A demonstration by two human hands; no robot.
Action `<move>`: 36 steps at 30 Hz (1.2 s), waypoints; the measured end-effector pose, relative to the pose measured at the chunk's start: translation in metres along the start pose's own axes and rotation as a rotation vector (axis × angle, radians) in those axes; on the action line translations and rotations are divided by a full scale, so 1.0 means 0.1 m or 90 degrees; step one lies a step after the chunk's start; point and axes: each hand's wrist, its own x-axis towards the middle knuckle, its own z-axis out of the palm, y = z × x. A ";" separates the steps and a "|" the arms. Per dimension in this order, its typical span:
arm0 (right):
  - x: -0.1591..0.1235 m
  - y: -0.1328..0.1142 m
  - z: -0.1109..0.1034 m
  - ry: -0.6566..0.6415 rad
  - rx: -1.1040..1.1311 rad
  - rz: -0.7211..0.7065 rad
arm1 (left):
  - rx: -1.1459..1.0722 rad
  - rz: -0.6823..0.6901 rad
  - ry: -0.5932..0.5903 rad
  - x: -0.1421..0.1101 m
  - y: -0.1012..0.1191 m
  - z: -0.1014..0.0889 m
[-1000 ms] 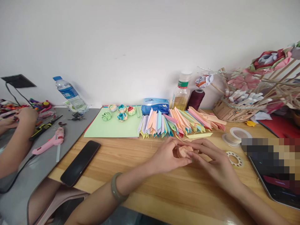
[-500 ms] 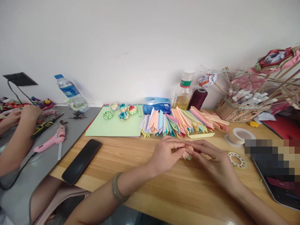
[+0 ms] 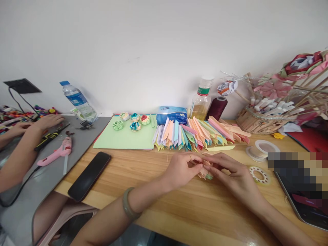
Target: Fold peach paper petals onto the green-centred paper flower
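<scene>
Between my two hands is a small folded paper piece (image 3: 205, 172), peach with some green, partly hidden by the fingers. My left hand (image 3: 182, 171), with a ring on it, pinches the piece from the left. From the right, the thumb and fingers of my right hand (image 3: 230, 171) close on the same piece. Just behind the hands lies a row of folded paper strips (image 3: 176, 135) in many colours. Several finished paper flowers (image 3: 135, 126) rest on a light green paper sheet (image 3: 123, 141) to the left.
A black phone (image 3: 89, 176) lies left of my arm. Beyond it are a pink glue gun (image 3: 57, 152) and a co-worker's hands (image 3: 48, 121). Spools (image 3: 263, 150), a tape roll (image 3: 259, 175) and a tablet (image 3: 302, 205) sit at right. Bottles (image 3: 201, 102) stand by the wall.
My fingers have shifted slightly, and more of the paper piece shows below them. The co-worker's near hand has reached out to the right over the grey mat.
</scene>
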 end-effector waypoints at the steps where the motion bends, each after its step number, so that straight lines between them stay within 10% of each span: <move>1: 0.00 0.00 0.00 0.002 0.002 0.000 | -0.001 -0.008 -0.004 0.00 -0.01 0.00; 14: 0.03 0.01 -0.01 0.023 0.032 0.107 | -0.045 -0.019 -0.035 0.01 -0.02 0.01; 36: 0.02 0.04 -0.02 0.027 0.013 0.029 | -0.054 -0.017 0.011 0.03 -0.04 0.01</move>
